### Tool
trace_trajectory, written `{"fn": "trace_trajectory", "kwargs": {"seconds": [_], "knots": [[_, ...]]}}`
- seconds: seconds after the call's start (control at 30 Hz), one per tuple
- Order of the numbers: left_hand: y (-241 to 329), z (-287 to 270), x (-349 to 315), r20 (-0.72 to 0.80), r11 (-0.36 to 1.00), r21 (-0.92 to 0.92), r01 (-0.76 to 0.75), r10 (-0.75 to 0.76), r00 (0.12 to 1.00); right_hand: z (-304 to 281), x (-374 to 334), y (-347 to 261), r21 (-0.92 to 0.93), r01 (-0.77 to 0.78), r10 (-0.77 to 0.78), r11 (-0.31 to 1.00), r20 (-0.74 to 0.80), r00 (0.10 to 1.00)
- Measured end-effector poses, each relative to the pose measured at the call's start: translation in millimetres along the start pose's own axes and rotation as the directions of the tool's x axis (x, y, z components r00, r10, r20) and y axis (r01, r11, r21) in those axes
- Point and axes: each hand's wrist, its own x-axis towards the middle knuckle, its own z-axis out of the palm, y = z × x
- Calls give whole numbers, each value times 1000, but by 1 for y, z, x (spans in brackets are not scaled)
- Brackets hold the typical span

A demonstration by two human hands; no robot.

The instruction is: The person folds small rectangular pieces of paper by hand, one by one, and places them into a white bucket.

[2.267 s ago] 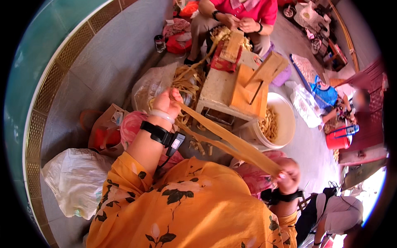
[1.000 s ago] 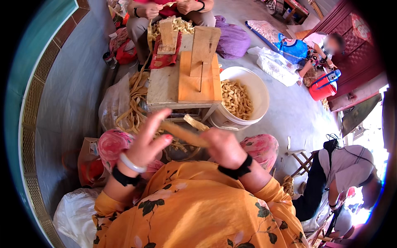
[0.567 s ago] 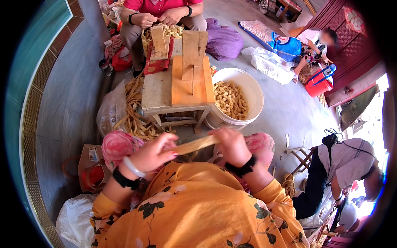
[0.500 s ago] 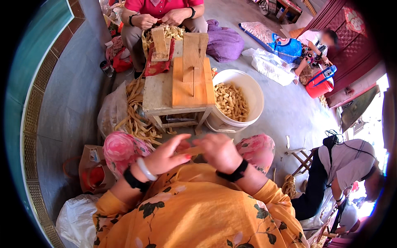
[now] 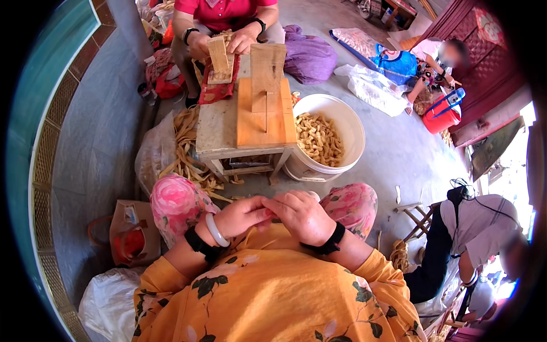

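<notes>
My left hand [image 5: 242, 218], with a pale bangle and a black band at its wrist, meets my right hand [image 5: 303, 216] above my lap. Fingers of both hands are bent and pressed together, and whatever lies between them is hidden. Beyond my knees stands a low table [image 5: 213, 137] bearing an orange-brown wooden board [image 5: 249, 125] with an upright wooden block [image 5: 268, 65]. To its right, a white bucket [image 5: 357, 134] holds many short, twisted tan pieces [image 5: 319, 139]. Long tan strips [image 5: 185, 137] lie left of the table by a clear plastic bag [image 5: 156, 149].
Across the table, a person in a red shirt [image 5: 219, 14] handles something at a small wooden stand [image 5: 219, 60]. A purple cloth bundle [image 5: 307, 57] lies behind the bucket. Other people sit or bend at right. Beside my left leg are a paper bag [image 5: 149, 228] and white sack [image 5: 111, 299].
My hands have drawn together, and the tan strip seen between them is now hidden. The person opposite has moved both hands down to the small wooden stand.
</notes>
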Motion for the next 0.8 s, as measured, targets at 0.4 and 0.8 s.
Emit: {"fn": "trace_trajectory", "kwargs": {"seconds": [0.4,0.8], "knots": [[9,-28,9,-172,944,-323,60,-121,978,9,11,37,-136,-155,101,979,-338,936],[32,-14,28,-67,429,861,-271,626,777,30,20,26,343,-64,68,937,0,998]]}}
